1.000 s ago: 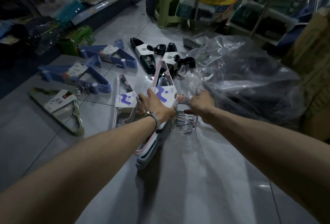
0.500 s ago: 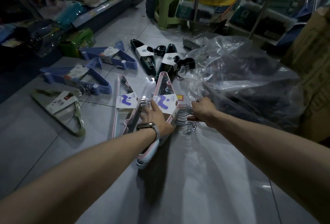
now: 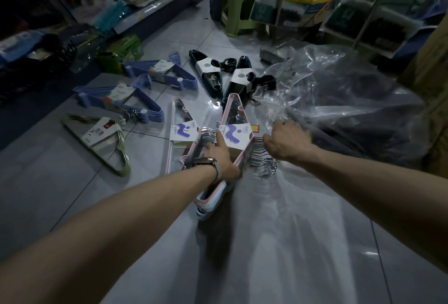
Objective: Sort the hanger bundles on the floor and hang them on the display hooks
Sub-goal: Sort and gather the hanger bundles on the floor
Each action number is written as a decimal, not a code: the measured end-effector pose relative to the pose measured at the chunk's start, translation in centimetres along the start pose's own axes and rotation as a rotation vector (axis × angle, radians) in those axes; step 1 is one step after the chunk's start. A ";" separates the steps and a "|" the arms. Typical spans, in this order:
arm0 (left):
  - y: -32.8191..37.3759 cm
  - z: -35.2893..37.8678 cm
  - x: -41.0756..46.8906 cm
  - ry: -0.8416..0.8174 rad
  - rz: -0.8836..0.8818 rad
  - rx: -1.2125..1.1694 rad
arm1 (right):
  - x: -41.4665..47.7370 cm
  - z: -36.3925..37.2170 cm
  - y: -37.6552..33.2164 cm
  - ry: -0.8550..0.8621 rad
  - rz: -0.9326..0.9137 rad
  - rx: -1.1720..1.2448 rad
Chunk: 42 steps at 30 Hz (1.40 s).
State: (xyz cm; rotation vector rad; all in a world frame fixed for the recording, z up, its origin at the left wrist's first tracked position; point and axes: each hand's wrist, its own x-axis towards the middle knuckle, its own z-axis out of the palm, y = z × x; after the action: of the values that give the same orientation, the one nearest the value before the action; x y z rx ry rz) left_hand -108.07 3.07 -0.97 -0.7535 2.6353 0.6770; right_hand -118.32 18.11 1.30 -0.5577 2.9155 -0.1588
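Gripping a pink-and-blue hanger bundle [image 3: 228,148] at centre floor, the left hand [image 3: 219,158] clamps its near side while the right hand [image 3: 287,142] rests on the metal hooks [image 3: 263,163]; its grip cannot be told. Clear plastic sheeting [image 3: 339,100] crowds 2 o'clock. Blue bundles [image 3: 135,100] lie at 10 o'clock, dark ones [image 3: 218,73] at 12, before a green stool [image 3: 242,5].

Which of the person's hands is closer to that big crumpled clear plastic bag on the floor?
The right hand: it sits at the clear plastic bag's near edge. The left hand is farther away, on the pink hanger bundle.
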 end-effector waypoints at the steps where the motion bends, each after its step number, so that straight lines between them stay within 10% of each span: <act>1: -0.3 -0.7 0.1 -0.056 0.013 -0.051 | 0.1 -0.3 -0.3 0.015 -0.039 -0.034; 8: -4.1 -7.1 0.2 -0.283 0.239 -0.211 | 1.5 -2.2 -6.9 0.043 -0.309 -0.046; 16: -13.6 -12.9 1.9 -0.081 -0.002 0.175 | 5.0 -4.2 -17.5 -0.164 -0.371 -0.049; 30: -24.1 -16.1 7.8 0.031 -0.612 -0.196 | 8.7 -5.7 -24.5 -0.356 -0.419 -0.190; 37: -27.4 -9.4 13.3 0.014 -0.757 -0.466 | 14.1 2.6 -25.0 -0.482 -0.218 0.067; 42: -26.5 -7.5 13.2 0.305 -0.815 -0.334 | 17.0 7.5 -26.7 -0.515 0.216 0.506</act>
State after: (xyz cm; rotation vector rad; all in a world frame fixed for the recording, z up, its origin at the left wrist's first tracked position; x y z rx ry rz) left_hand -105.22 -26.09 -9.54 -1.9951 2.1378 0.7855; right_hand -122.95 -13.46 -4.91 -0.1614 2.2879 -0.6013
